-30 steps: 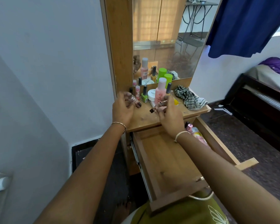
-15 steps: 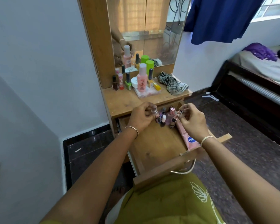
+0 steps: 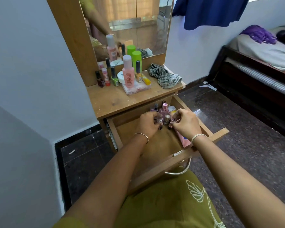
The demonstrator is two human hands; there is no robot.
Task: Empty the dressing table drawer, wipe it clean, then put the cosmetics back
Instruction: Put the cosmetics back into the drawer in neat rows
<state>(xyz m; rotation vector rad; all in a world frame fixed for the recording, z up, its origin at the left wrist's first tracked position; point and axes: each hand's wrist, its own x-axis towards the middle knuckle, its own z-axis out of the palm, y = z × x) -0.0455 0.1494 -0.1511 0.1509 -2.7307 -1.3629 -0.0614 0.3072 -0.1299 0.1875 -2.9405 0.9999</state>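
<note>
Head view looks down on an open drawer (image 3: 118,139), pulled out from under the dressing table's surface (image 3: 108,102), with both hands inside it near its back end. The left hand (image 3: 147,125) has its fingers (image 3: 152,115) curled round a glittery-capped bottle (image 3: 159,120) and holds it upright. Whether a second small thing sits in the same grip, I cannot tell. The right hand (image 3: 187,125), just at 3 o'clock of the left, pinches a dark little bottle (image 3: 171,125) between thumb and forefinger, with the other fingers loosely bent. Whether either bottle touches the drawer floor is hidden.

Between the two hands stands a silver-capped bottle (image 3: 166,118). At 12 o'clock of the hands, against the drawer's back wall, stands a cluster of pink and purple bottles (image 3: 164,109). A pink tube (image 3: 183,140) lies along the drawer's right wall, at 5 o'clock of the right hand, partly hidden by the wrist. A metal handle (image 3: 179,172) hangs from the drawer front.

On the surface, at 12 o'clock of the drawer, a tall pink bottle (image 3: 128,74) stands on a flat pale box (image 3: 136,89). A green bottle (image 3: 136,57) is just behind it. At its 9 o'clock sit a white jar (image 3: 121,77) and a row of nail polish bottles (image 3: 106,79), and at its 3 o'clock lies a yellow tube (image 3: 145,80). A striped cloth (image 3: 164,77) is crumpled at the 3 o'clock end of the surface. The mirror (image 3: 138,22) rises behind. A bed (image 3: 261,51) lies at 2 o'clock of the picture, and a blue curtain (image 3: 209,12) hangs at 1 o'clock.
</note>
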